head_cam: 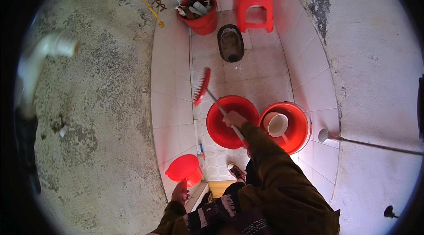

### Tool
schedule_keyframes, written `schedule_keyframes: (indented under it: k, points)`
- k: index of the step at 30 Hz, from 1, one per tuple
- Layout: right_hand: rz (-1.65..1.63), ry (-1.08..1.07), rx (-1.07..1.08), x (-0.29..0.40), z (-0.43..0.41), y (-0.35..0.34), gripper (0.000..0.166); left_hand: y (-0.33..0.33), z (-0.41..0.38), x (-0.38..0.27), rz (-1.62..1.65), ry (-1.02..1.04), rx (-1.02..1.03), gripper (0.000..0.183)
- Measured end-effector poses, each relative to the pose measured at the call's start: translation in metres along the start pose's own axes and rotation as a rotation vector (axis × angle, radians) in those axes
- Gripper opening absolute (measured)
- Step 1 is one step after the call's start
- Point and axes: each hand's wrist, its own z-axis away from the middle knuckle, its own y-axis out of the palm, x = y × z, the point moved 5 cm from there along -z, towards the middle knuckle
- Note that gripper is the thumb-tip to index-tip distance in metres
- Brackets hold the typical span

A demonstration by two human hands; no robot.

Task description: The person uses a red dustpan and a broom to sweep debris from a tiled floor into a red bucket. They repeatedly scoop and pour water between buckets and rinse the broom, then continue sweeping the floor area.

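Note:
My left hand [180,192] grips the handle of a red plastic dipper [184,168] beside the left tiled wall. Above a red basin [217,128], my right hand [234,119] is closed around the metal pole of a long-handled brush [202,86]. The brush's red head, with its bristles turned left, is held over the floor near the left wall. Touching the basin on its right stands a red bucket [299,132] with a pale dipper [277,125] inside. I cannot tell how much water either holds.
A squat toilet [231,43] is set in the tiled floor [256,84]. Behind it stand a red bucket of bottles [202,27] and a red plastic stool [254,3]. A shower head [324,135] juts from the right wall. A small blue-and-red object [201,151] lies by the left wall.

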Motion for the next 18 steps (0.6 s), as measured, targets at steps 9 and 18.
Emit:
schedule_keyframes:
  k: [9,18]
  points:
    - [1.212,0.141,-0.151,-0.128,-0.021,-0.16,0.019,0.032,0.01,0.0,0.031,-0.12,-0.017,0.036]
    - [0.935,0.381,-0.436,-0.123,0.12,-0.202,0.016,0.084,-0.016,-0.029,-0.114,0.013,0.17,0.04]
